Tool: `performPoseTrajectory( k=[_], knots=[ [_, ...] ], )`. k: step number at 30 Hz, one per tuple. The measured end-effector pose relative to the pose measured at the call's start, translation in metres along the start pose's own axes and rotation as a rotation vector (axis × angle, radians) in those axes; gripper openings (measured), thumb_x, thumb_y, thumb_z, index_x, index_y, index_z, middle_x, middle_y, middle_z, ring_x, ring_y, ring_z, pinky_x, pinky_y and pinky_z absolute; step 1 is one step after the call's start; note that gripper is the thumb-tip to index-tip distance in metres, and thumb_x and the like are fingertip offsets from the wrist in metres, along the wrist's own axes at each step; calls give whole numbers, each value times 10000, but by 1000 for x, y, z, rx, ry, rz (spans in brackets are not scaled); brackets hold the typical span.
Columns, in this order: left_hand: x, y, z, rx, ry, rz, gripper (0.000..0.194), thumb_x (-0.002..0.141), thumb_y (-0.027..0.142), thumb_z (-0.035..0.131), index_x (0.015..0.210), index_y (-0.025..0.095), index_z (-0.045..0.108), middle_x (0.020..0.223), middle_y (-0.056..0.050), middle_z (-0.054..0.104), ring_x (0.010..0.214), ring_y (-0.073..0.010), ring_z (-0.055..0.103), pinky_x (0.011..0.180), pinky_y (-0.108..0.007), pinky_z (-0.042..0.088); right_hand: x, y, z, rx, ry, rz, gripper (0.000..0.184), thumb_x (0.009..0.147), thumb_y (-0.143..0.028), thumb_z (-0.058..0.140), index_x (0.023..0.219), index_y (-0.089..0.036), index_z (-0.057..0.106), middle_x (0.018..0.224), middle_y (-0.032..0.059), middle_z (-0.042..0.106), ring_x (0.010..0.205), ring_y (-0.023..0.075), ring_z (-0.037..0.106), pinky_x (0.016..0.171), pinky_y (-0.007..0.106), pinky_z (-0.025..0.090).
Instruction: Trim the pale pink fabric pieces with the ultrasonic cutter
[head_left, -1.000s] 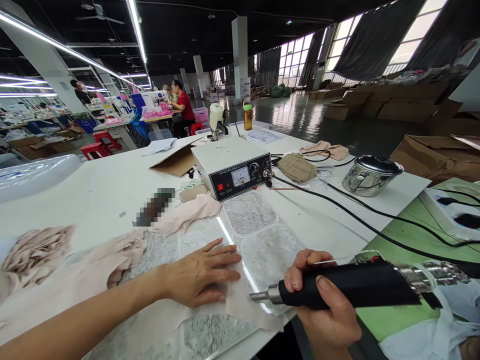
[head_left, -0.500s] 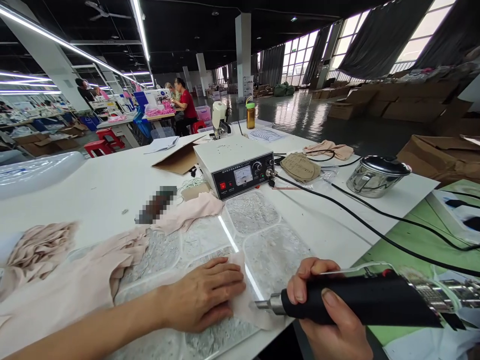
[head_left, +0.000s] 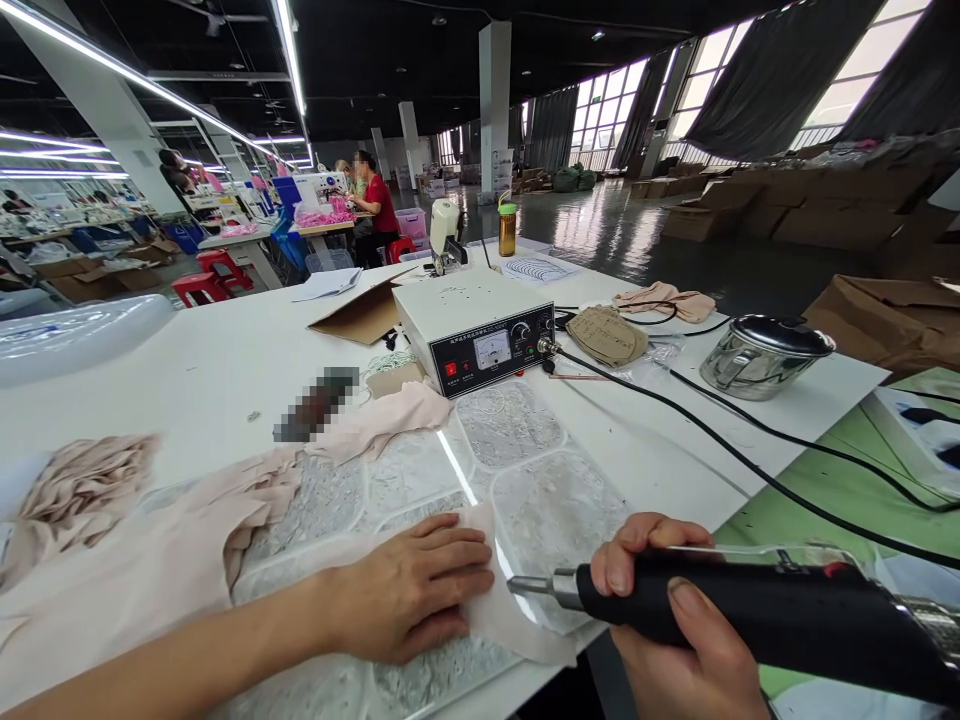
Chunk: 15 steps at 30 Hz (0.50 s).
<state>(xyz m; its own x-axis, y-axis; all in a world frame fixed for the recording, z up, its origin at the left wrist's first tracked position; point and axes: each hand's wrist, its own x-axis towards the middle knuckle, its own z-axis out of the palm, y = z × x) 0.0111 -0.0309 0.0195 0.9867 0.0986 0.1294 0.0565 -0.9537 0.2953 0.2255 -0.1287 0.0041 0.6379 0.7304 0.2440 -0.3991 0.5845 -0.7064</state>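
My left hand (head_left: 420,590) lies flat, fingers stretched out, pressing a thin pale pink piece of fabric (head_left: 487,610) onto a glossy grey marble-patterned mat (head_left: 540,500). In my right hand (head_left: 690,620) is a black ultrasonic cutter (head_left: 750,610), its fingers wrapped round the handle. The cutter's narrow metal tip points left, close to the fabric's curved right edge; whether it touches I cannot tell. More pale pink fabric (head_left: 150,560) spreads out to the left, partly under my left forearm.
A control box (head_left: 487,340) with a meter stands behind the mat. Black cables (head_left: 675,405) run rightward from it. Brown card templates (head_left: 606,335), a lidded steel pot (head_left: 761,360) and a bottle (head_left: 507,230) stand around it. A bunched fabric pile (head_left: 90,480) lies left. Co-workers sit far back.
The cutter in my right hand has moved right and slightly up, its tip shifting from over the fabric to near its edge. My left hand stays in place. The view has shifted slightly.
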Motion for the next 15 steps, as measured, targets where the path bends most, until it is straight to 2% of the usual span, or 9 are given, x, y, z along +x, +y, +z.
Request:
performPoseTrajectory(
  k=[7,15],
  knots=[
    [0,-1,2,19,-28,0,357,984,302,484,1293,126,520,1300,-141,609,1279,-273,513,1145,-441,335,2,11,4,-1,-89,-28,102,785,-284,603,856,-211,607,778,-9,546,525,109,573,502,284,494],
    [0,-1,1,32,-38,13,350,994,304,454,1283,120,525,1295,-144,611,1278,-273,509,1147,-448,326,6,13,5,-34,-122,-46,106,797,-301,607,847,-208,596,781,-8,553,545,117,586,518,290,497]
  ],
)
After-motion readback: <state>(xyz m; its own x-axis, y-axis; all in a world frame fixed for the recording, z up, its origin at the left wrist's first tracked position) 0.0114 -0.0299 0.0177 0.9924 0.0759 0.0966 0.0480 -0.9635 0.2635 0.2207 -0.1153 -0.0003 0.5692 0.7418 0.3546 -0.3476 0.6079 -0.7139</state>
